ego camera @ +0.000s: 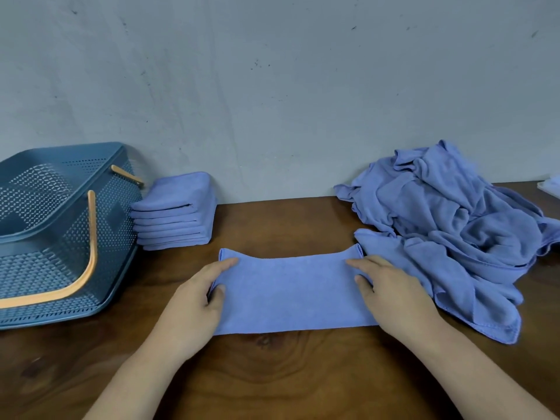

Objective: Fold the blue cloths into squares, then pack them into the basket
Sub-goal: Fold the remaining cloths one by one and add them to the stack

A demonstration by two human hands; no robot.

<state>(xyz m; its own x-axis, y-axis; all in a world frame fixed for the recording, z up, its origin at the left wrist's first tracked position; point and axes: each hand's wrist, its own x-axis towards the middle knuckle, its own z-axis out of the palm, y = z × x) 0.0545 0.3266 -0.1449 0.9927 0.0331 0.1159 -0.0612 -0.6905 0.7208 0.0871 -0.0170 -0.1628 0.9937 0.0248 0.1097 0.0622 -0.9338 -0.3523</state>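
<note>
Pinching one cloth (291, 292), left hand (197, 294), right hand (391, 286), one basket (115, 219), perhaps six stacked squares (178, 213), one heap (454, 213)

Wooden table (288, 374), basket (60, 237), folded stack (175, 213), half-folded cloth (288, 292), crumpled pile (454, 222)

Dark brown wooden table (288, 374), grain visible, darker knot-like patch near its front centre. Pale grey painted wall (272, 86) rises from the table's back edge, flecked with small dark scuffs. Small pale flat object (550, 184) at the table's far right, cut off by the frame; can't identify it.
</note>
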